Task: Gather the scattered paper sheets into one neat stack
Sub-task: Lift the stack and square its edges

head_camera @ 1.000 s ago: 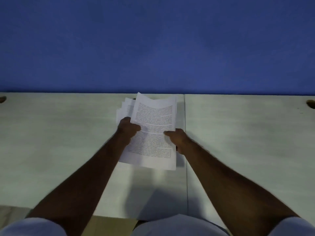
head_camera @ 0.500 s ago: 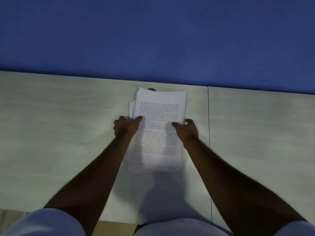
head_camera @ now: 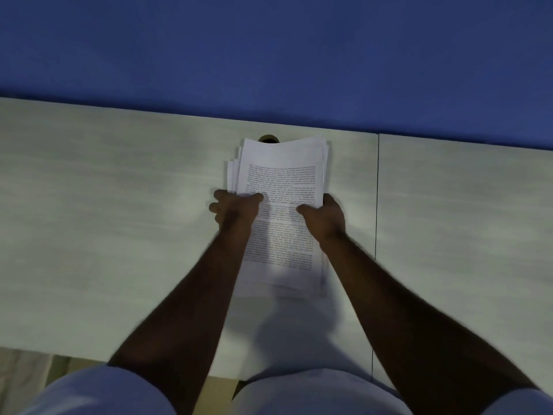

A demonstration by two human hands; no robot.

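Blue wall (head_camera: 269,49) fills the top of the head view, w/ a pale wood-grain desk (head_camera: 104,220) below it. Landmark = the stack of paper sheets (head_camera: 284,181), printed text on top, sitting near the desk's far edge, approx. mid-frame. Left hand (head_camera: 236,209) grips the stack's left edge at about mid-length: thumb on the top sheet, fingers curled under/behind, so it's pinching the paper. Right hand (head_camera: 324,218) does the same on the stack's right edge, thumb lying across the text, other fingers hidden behind the sheets. Stack isn't fully squared: a few sheet edges stick out in steps at its upper left, and the far end bows upward a bit. Can't tell whether its near end touches the desk or is lifted; blurry there. Just behind the stack's far edge, a dark round hole (head_camera: 269,139) in the desk, partly covered by the paper. Right of the stack, a thin dark seam (head_camera: 377,199) runs front to back across the desk. Below the stack, both forearms reach in; white sleeves (head_camera: 98,390) at the frame bottom.
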